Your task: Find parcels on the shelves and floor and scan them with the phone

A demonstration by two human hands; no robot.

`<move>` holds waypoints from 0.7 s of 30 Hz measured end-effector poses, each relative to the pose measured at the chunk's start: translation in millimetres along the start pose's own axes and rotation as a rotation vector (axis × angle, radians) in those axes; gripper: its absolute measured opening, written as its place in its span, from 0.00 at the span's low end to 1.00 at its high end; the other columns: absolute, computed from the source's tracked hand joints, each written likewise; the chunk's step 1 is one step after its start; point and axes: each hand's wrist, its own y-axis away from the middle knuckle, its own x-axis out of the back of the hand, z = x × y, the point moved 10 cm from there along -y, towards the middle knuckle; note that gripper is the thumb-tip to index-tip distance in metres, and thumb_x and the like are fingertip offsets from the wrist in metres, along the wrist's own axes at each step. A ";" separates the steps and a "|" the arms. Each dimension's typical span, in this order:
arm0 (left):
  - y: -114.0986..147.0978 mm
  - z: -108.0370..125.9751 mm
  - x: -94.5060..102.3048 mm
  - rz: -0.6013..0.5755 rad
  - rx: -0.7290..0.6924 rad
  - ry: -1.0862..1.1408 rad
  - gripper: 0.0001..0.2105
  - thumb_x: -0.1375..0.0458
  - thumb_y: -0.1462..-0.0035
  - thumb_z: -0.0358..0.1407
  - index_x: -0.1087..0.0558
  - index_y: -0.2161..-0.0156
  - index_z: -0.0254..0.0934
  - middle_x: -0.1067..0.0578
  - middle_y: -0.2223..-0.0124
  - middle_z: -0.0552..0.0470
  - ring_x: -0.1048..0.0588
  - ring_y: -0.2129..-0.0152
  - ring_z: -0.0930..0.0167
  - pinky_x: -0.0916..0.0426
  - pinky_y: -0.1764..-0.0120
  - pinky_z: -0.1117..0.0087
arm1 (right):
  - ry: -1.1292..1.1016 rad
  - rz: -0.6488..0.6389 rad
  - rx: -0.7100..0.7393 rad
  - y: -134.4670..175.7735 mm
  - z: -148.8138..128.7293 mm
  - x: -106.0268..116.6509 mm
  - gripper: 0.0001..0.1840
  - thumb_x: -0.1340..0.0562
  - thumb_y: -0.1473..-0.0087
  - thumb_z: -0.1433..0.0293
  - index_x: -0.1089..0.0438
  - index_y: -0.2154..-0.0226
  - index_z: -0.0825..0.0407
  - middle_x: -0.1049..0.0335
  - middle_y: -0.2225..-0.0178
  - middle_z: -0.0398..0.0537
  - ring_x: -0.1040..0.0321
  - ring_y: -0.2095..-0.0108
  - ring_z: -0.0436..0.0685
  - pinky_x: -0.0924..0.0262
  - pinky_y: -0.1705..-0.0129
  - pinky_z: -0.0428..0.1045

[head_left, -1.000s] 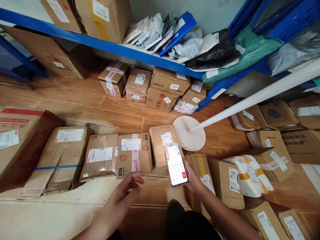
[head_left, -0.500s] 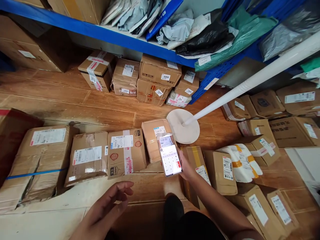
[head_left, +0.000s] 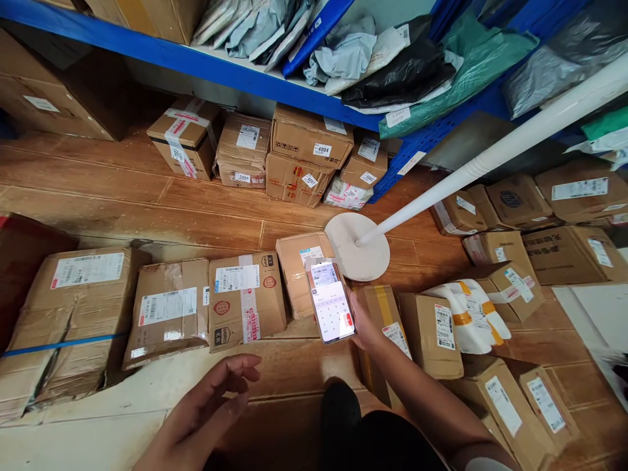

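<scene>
I count: 1 phone (head_left: 332, 313), right grip (head_left: 363, 326) clasping its edge | left grip (head_left: 209, 409) half-curled, holding nothing | 1 white pole (head_left: 454, 182)

- The left hand (head_left: 209, 407) is low, its fingers a bit bent and its thumb apart from them.
- The right hand (head_left: 362, 326) is curled in a grip.
- The bare right arm (head_left: 417, 392) slants up to it.
</scene>
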 end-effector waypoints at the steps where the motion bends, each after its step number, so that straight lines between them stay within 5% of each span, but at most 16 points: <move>1: 0.7 1.8 -0.2 0.012 0.000 0.010 0.22 0.42 0.44 0.54 0.27 0.47 0.51 0.25 0.49 0.50 0.30 0.50 0.59 0.32 0.47 0.59 | -0.007 0.014 0.006 1.0 -1.6 0.9 0.37 0.43 0.44 0.43 0.40 0.39 0.43 0.27 0.45 0.52 0.27 0.48 0.67 0.33 0.48 0.63; 9: -0.7 2.0 -3.5 0.040 0.021 0.014 0.20 0.41 0.44 0.53 0.26 0.48 0.50 0.24 0.50 0.51 0.29 0.51 0.61 0.34 0.48 0.63 | -0.117 -0.075 -0.007 14.8 -9.6 -15.2 0.37 0.37 0.60 0.72 0.36 0.43 0.46 0.25 0.47 0.48 0.30 0.45 0.67 0.35 0.45 0.61; 21: -6.7 -4.5 -6.5 0.016 0.042 -0.023 0.21 0.41 0.44 0.51 0.27 0.47 0.49 0.24 0.51 0.48 0.29 0.53 0.60 0.34 0.49 0.59 | -0.094 -0.092 -0.026 19.5 2.1 -15.2 0.40 0.38 0.62 0.76 0.37 0.43 0.44 0.27 0.46 0.46 0.30 0.47 0.65 0.34 0.50 0.57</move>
